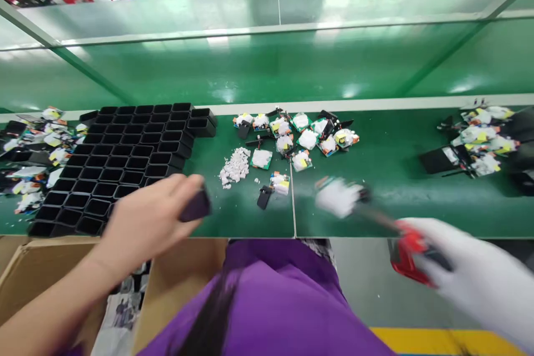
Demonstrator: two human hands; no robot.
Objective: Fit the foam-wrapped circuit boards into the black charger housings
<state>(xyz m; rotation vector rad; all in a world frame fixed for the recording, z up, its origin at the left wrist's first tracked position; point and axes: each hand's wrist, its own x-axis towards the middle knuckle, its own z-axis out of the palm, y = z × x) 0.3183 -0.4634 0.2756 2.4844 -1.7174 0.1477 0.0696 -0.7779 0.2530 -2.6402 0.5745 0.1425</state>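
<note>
The right hand point(471, 278), in a white glove, is smeared by motion, and so are the red-handled pliers point(411, 258) it grips. The white part point(339, 197) at the tool's tip is too blurred to identify; it may be a small circuit board. The left hand point(152, 222) covers most of a dark case point(196, 206). The pile of parts point(484, 142) at right is blurred.

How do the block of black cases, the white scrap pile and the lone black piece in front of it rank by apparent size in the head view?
1. Block of black cases, largest by far.
2. White scrap pile.
3. Lone black piece, smallest, though not far off the pile and slightly nearer the camera.
</note>
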